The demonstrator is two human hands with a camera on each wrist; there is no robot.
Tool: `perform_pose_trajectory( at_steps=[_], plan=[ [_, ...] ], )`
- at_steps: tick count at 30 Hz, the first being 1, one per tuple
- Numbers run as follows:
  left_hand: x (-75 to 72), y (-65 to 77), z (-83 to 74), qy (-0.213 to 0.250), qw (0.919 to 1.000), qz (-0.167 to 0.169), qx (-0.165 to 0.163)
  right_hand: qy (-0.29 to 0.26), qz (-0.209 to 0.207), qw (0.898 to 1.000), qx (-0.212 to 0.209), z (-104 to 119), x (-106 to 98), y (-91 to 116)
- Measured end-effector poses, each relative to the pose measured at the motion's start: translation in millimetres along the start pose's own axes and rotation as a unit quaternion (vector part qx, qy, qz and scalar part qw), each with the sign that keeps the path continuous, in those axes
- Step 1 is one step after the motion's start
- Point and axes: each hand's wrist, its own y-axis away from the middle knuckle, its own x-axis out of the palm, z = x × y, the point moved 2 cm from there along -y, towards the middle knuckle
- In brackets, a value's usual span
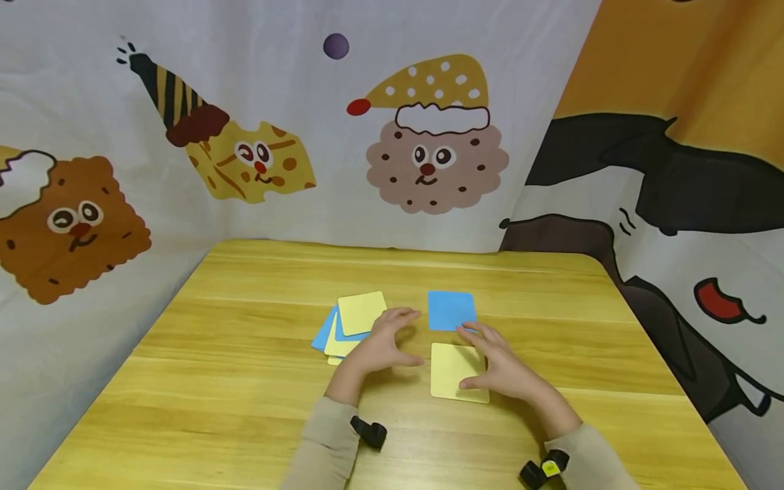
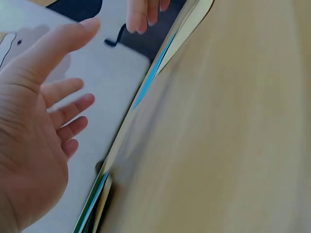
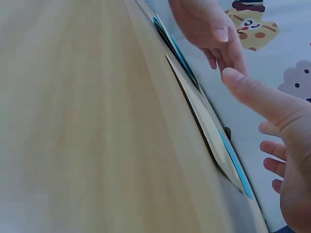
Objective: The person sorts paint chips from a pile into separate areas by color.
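White cloth backdrop (image 1: 275, 88) hung around the far end and sides, printed with cartoon figures. Wood-grain table (image 1: 214, 408) in front of it, corners rounded at the far end.

Figures on the cloth, from left: brown biscuit (image 1: 76, 235), cheese wedge (image 1: 278, 163) in a striped hat, pinkish cookie (image 1: 453, 173) in a spotted cap.

One person at the near side, beige sleeves (image 1: 327, 439). Left hand (image 1: 386, 344): nothing in it, thumb and fingers spread wide, just right of a card pile. Right hand (image 1: 502, 367): also unladen, gap between thumb and fingers wide, poised over the near yellow card. Whether its fingertips touch anything, I cannot tell.

Card pile (image 1: 355, 323): yellow and blue, loosely fanned, yellow on top, partly behind the left hand. To its right, two singles lying flat: yellow card (image 1: 450, 371) nearer the person, blue card (image 1: 450, 309) just beyond, narrow strip of wood between.

Small black devices (image 1: 369, 433) strapped at both wrists; the right one bears a yellow label (image 1: 551, 468).
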Motion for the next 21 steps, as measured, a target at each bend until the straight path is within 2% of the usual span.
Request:
perform_pose_trajectory(
  at_steps=[4,10,15,21],
  plan=[
    [-14.8,5.7,10.3,0.023,0.9989,-0.035,-0.022,0.006,-0.010,1.000,-0.013,6,2,-15],
    [-35.6,14.8,25.4,0.032,0.9944,-0.083,-0.058,0.010,-0.010,0.999,-0.033,19,10,-38],
    [-49.7,22.9,40.9,0.031,0.9902,-0.119,-0.066,-0.014,-0.006,0.999,-0.032,31,19,-59],
    [-60.3,34.8,58.9,0.052,0.9858,-0.137,-0.083,-0.020,-0.011,0.999,-0.031,41,32,-81]
  ],
)
